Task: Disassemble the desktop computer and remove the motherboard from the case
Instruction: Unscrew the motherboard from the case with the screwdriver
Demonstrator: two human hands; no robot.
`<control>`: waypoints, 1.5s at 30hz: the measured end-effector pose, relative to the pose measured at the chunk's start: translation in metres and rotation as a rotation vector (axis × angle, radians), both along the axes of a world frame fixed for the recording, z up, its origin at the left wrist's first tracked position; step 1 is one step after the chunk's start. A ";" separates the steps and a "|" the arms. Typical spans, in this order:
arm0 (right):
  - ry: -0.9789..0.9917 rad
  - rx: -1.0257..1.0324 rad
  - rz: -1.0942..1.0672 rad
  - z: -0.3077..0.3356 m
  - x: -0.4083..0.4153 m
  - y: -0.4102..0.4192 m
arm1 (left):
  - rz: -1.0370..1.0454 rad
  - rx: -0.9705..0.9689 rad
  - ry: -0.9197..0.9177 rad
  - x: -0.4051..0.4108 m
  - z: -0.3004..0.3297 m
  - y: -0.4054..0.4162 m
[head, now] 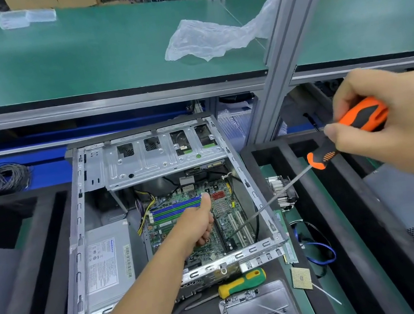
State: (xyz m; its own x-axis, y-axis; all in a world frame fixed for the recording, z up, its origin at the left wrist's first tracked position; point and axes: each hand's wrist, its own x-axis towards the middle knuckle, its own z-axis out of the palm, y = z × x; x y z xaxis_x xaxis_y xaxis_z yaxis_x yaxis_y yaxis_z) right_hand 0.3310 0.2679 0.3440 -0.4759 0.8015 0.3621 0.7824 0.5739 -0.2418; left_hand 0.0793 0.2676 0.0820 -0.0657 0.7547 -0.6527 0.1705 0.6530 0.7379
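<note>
An open silver computer case (81,232) lies on the bench with the green motherboard (223,214) inside. My left hand (197,221) reaches into the case with curled fingers on the board and the thumb stretched up by the blue and green memory slots (176,208). What its fingers grasp is hidden. My right hand (392,123) grips an orange and black screwdriver (345,136). Its long shaft slants down to the left, and the tip is at the board near the white expansion slots (240,229).
A grey power supply (109,266) fills the case's left side, a drive cage (161,153) its far end. In front lie a green and yellow screwdriver (242,282), a metal tray of screws (259,312), a processor chip (301,278), a heatsink (282,193), blue cables (322,249).
</note>
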 end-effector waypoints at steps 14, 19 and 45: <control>0.104 0.002 -0.044 0.012 0.005 0.009 | -0.075 -0.142 -0.123 0.004 0.002 -0.002; 0.094 0.002 -0.064 0.013 0.000 0.006 | -0.070 -0.125 -0.163 0.002 0.005 -0.005; 0.068 0.032 -0.087 0.003 0.011 0.011 | 0.140 -0.010 -0.162 -0.003 0.005 0.001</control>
